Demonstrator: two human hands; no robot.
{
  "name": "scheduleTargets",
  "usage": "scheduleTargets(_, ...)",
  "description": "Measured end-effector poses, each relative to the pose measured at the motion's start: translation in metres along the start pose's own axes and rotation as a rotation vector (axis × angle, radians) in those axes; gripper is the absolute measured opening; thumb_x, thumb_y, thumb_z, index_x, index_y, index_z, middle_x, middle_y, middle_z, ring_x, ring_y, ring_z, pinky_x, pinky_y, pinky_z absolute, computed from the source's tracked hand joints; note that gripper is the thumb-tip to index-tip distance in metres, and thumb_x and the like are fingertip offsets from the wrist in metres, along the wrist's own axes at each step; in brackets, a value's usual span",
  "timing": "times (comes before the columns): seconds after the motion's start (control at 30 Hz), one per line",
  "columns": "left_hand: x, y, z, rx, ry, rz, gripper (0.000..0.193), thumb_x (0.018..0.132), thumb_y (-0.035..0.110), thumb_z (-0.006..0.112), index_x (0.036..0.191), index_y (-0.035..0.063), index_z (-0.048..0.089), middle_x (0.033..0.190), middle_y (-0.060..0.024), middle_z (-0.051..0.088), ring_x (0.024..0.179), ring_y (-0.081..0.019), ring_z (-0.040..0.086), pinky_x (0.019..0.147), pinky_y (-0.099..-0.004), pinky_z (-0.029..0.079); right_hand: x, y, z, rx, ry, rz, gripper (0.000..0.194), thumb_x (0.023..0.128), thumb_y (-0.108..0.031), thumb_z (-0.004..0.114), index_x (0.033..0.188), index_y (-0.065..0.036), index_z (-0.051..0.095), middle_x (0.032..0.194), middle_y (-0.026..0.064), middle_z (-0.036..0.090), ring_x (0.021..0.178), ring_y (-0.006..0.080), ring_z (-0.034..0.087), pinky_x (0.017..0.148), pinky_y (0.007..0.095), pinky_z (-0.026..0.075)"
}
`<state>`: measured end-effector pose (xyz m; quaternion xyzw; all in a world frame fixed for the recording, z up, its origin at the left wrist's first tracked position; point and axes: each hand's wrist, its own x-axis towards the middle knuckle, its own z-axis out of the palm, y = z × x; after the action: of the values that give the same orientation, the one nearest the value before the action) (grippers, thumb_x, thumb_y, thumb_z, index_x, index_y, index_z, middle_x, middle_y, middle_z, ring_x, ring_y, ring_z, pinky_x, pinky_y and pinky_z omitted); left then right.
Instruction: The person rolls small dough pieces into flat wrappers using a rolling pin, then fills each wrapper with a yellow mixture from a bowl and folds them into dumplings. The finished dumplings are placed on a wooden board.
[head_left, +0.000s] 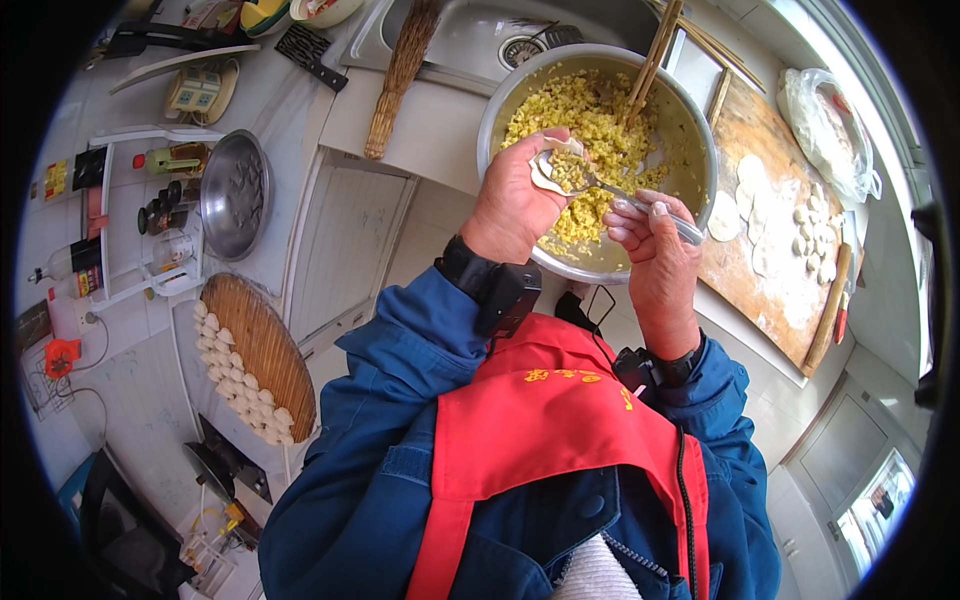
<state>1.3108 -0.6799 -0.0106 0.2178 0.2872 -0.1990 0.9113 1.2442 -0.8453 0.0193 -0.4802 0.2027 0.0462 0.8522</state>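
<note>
My left hand (517, 196) cups a round dough wrapper (538, 178) above the near-left part of a large metal bowl (709, 161). My right hand (660, 251) grips the handle of a metal spoon (651, 206). The spoon's bowl lies over the wrapper and carries chopped yellow-green filling (568, 171). More of the same filling (592, 105) covers much of the large bowl's inside. A bundle of wooden chopsticks (654, 64) stands in it, leaning against the far right rim.
On the right, a floured wooden board (739, 281) bears flat wrappers (750, 180), dough pieces (814, 232), a rolling pin (829, 311) and a knife (847, 277). Rows of dumplings (236, 371) lie on a round tray (281, 337) at left. A straw brush (401, 82) rests by the sink (465, 37).
</note>
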Motion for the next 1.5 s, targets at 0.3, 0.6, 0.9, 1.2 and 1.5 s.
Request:
scheduleTargets(0.3, -0.012, 0.035, -0.017, -0.029, -0.018, 0.233, 0.028, 0.095, 0.014, 0.05, 0.113, -0.0064, 0.057, 0.116, -0.0217, 0.057, 0.108, -0.0345, 0.055, 0.099, -0.0468, 0.047, -0.023, -0.009, -0.003, -0.737, -0.218, -0.605, 0.013, 0.094, -0.002, 0.056, 0.103, 0.005, 0.063, 0.092, 0.0161, 0.068, 0.082, 0.0229, 0.067, 0.072, 0.0292, 0.053)
scheduleTargets(0.6, -0.034, 0.045, -0.04, 0.03, 0.053, 0.277, 0.033, 0.099, 0.016, 0.043, 0.123, -0.0076, 0.047, 0.123, -0.0268, 0.054, 0.113, -0.0402, 0.055, 0.101, -0.052, 0.046, -0.014, 0.044, -0.025, -0.818, -0.24, -0.421, 0.013, 0.09, -0.001, 0.062, 0.102, 0.002, 0.066, 0.089, 0.0138, 0.067, 0.081, 0.022, 0.067, 0.074, 0.0294, 0.052)
scheduleTargets(0.9, -0.042, 0.047, -0.066, -0.046, 0.189, 0.209, 0.036, 0.1, 0.016, 0.042, 0.124, -0.0104, 0.046, 0.126, -0.0266, 0.054, 0.117, -0.0389, 0.054, 0.102, -0.0502, 0.045, -0.016, 0.048, -0.008, -0.423, -0.164, 0.02, 0.019, 0.098, -0.012, 0.055, 0.108, 0.003, 0.063, 0.094, 0.0104, 0.069, 0.081, 0.0154, 0.065, 0.075, 0.0264, 0.055)
scheduleTargets(1.2, -0.041, 0.045, -0.069, -0.079, 0.148, 0.176, 0.039, 0.1, 0.017, 0.042, 0.127, -0.0107, 0.044, 0.126, -0.0258, 0.054, 0.117, -0.0387, 0.054, 0.103, -0.0491, 0.045, -0.001, 0.034, -0.016, -0.044, -0.02, 0.115, 0.026, 0.099, -0.016, 0.053, 0.114, 0.004, 0.058, 0.097, 0.0186, 0.068, 0.083, 0.0227, 0.069, 0.074, 0.0284, 0.057)
scheduleTargets(1.5, -0.03, 0.016, -0.027, 0.067, 0.086, 0.164, 0.036, 0.098, 0.017, 0.046, 0.125, -0.0062, 0.05, 0.125, -0.0195, 0.056, 0.116, -0.0326, 0.056, 0.103, -0.0469, 0.045, -0.011, -0.004, -0.011, 0.022, -0.076, -0.062, 0.029, 0.1, -0.018, 0.051, 0.118, 0.004, 0.055, 0.102, 0.021, 0.067, 0.088, 0.0247, 0.069, 0.077, 0.0311, 0.056)
